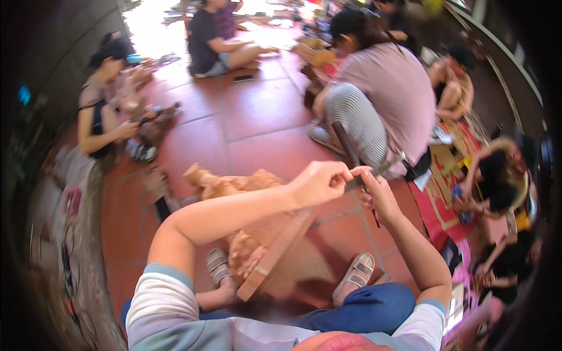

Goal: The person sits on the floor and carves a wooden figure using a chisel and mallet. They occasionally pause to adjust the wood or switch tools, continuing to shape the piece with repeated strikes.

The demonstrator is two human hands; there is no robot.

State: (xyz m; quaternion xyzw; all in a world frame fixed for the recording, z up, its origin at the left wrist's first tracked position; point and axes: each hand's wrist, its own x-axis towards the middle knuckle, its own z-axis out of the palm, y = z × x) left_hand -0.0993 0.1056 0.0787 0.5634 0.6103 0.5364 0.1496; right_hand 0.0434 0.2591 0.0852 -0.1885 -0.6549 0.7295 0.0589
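Note:
My two hands meet over the right end of a carved brown block. My left hand (pixel 328 182) is closed, its fingertips pinched near my right thumb; what they grip is hidden. My right hand (pixel 379 196) is closed around a thin dark rod (pixel 376 217), whose lower end sticks out below the fingers. A dark brown handle-like stick (pixel 345 142) rises beyond my fingertips; I cannot tell which hand holds it. Under my left forearm the knobbly carved block (pixel 246 245), with a flat straight edge, lies between my feet.
A person in a pink shirt (pixel 386 88) crouches just ahead to the right. Others sit along the right side, at the left and at the back. Red floor tiles (pixel 257 111) spread ahead. A dark-handled tool (pixel 164 207) lies left of the block; a rough ledge (pixel 88 234) runs along the left.

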